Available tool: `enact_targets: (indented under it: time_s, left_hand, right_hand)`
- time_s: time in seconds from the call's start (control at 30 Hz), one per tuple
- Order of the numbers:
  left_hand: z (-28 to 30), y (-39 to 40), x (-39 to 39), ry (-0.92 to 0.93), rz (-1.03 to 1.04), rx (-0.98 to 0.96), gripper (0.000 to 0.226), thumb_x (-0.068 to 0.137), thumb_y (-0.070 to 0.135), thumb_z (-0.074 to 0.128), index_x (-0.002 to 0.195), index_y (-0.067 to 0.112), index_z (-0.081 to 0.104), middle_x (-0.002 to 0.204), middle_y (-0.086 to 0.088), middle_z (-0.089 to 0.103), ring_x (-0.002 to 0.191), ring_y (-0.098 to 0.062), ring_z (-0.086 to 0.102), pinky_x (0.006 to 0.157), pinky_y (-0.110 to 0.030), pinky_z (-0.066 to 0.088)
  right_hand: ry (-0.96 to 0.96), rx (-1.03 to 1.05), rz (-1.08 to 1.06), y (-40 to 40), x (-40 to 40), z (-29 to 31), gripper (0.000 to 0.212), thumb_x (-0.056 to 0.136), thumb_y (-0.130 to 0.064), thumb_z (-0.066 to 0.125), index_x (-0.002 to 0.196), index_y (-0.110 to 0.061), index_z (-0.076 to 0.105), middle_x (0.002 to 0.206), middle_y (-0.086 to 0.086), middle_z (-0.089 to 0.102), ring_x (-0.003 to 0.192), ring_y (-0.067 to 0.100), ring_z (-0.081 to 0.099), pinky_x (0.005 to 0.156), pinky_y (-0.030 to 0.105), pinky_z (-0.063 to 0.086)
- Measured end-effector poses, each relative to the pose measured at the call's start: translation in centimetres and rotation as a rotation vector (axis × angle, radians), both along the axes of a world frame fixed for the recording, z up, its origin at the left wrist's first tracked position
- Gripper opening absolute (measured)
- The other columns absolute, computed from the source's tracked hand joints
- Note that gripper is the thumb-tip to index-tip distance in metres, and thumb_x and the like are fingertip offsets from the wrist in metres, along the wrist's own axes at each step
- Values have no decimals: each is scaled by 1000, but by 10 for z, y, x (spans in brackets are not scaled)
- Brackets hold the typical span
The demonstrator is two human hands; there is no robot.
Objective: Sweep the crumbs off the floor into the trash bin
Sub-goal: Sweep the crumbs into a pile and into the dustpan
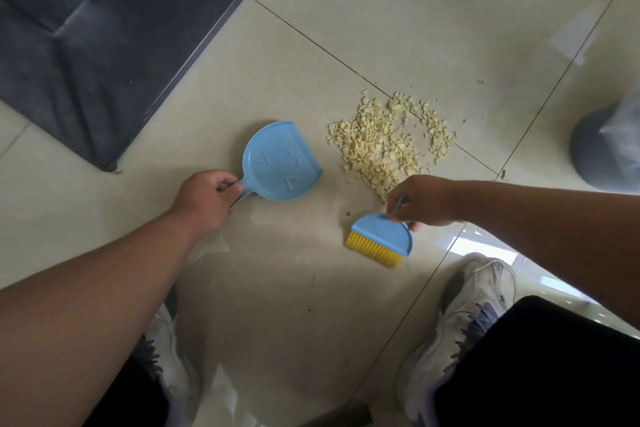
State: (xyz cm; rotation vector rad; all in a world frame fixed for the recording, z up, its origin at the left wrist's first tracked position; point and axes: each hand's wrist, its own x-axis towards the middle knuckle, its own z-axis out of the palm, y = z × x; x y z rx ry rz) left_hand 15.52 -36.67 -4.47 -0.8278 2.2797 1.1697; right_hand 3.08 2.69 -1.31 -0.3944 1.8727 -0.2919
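A heap of pale yellow crumbs lies on the beige tiled floor. Left of it a small light-blue dustpan lies flat, its open edge toward the crumbs. My left hand grips its handle. My right hand holds the handle of a small blue brush with yellow bristles, just below the heap, bristles pointing toward me. A grey trash bin lined with a clear bag shows at the right edge, partly cut off.
A dark mat or panel covers the upper left floor. My two white sneakers and dark trouser legs fill the bottom of the view. Small dark specks dot the tiles.
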Motion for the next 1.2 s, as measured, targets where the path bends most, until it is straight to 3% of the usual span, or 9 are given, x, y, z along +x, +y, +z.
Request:
enact_targets:
  time_s: [0.1,0.2,0.5,0.57,0.77,1.03,1.2]
  left_hand:
    - [-1,1,-2,13,-9,-3,13,98,33,72,87,36,77,67,1,75,59,-22,70,79,-55,65]
    - [-3,4,-4,21,-9,6,16,98,32,72,87,43,75,64,1,73,58,-21,67,80,-55,65]
    - [-2,11,-7,14,-10,25,13,100,28,72,89,26,77,66,11,71,60,-22,67,83,-57,65]
    - [0,15,-8,15,-20,26,13,100,27,71,89,25,77,64,11,69,59,-22,66,82,-56,65]
    - [15,36,-20,37,-92,37,18,102,24,69,85,23,75,65,-1,67,57,-24,63,73,-50,63]
    - [29,69,-41,62,-130,95,16,102,21,69,88,19,76,64,-4,63,57,-23,57,71,-54,63]
    - [32,90,-49,65,-157,97,16,101,25,70,86,24,76,70,-11,70,58,-22,60,74,-56,63]
  right_hand:
    - [63,10,-58,9,-20,2,8,97,-32,73,89,-32,74,75,-17,78,70,-1,74,72,28,57]
    - [117,12,-133,16,-39,5,5,96,-32,75,92,-29,76,79,-10,80,75,7,77,77,34,59]
    - [239,33,-243,24,-69,14,4,95,-30,76,91,-28,76,72,-11,79,69,7,76,73,30,58]
    - [252,34,-267,23,-70,18,5,94,-30,77,90,-27,76,71,-13,78,65,5,75,68,28,54]
    - [228,-4,-419,32,-68,29,5,93,-29,80,92,-25,78,79,-4,81,71,12,79,74,33,61]
    - [227,-2,-895,73,-63,44,4,92,-8,80,94,-6,77,92,19,79,77,28,80,67,33,66]
    - [354,41,-1068,102,-54,58,5,94,-9,76,95,-5,74,88,19,77,53,15,75,48,21,58]
